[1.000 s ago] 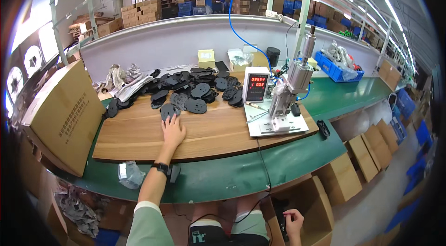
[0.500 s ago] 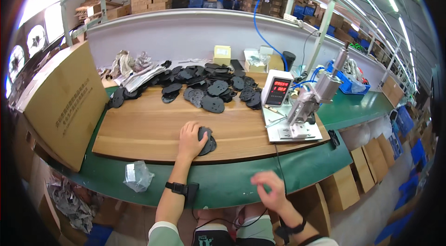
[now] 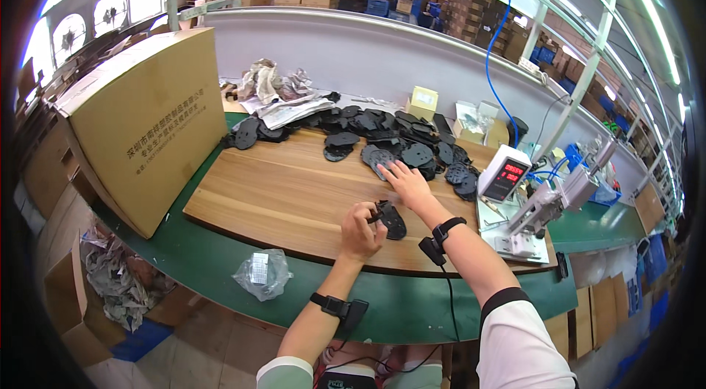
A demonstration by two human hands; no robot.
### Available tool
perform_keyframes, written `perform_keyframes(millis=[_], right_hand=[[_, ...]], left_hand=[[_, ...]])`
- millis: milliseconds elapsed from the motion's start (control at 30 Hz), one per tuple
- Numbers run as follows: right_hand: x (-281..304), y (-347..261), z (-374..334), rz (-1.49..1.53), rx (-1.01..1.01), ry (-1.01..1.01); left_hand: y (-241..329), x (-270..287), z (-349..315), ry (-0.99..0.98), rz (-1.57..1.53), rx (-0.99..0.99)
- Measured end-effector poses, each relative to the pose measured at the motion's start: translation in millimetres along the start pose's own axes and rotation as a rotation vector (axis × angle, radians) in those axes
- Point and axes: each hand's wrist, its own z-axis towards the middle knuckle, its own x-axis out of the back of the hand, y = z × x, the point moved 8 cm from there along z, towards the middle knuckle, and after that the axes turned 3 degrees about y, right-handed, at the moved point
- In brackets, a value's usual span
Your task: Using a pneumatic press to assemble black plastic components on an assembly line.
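Observation:
My left hand (image 3: pixel 360 231) is over the near part of the wooden board, its fingers curled round the edge of a dark piece beside a black oval plate (image 3: pixel 393 221). The plate has small holes and lies on the board. My right hand (image 3: pixel 409 184) stretches forward with its fingers apart. Its fingertips touch or hover just over a flat black plate (image 3: pixel 376 159) at the near edge of a heap of similar black plates (image 3: pixel 360 121). Whether those fingertips press on that plate, I cannot tell.
A large cardboard box (image 3: pixel 147 131) stands at the left. On the right are a small press (image 3: pixel 540 216) and a white box with a red display (image 3: pixel 504 176). A clear plastic bag (image 3: pixel 263 275) lies on the green tabletop (image 3: pixel 412 308). Crumpled paper (image 3: pixel 265 81) sits behind the heap.
My right hand has gone from beside the table's front edge up to the heap. My left hand's fingers have curled in. The view has shifted, moving the scene rightward.

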Motion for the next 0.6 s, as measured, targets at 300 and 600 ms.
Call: perform_keyframes(millis=[300,600], right_hand=[[-27,29,-42,-0.024,-0.054,-0.189],[-2,36,-82,0.169,-0.132,-0.057]], left_hand=[[-10,-3,-3,0.023,0.163,0.054],[-8,-9,1,-0.025,0.215,0.081]])
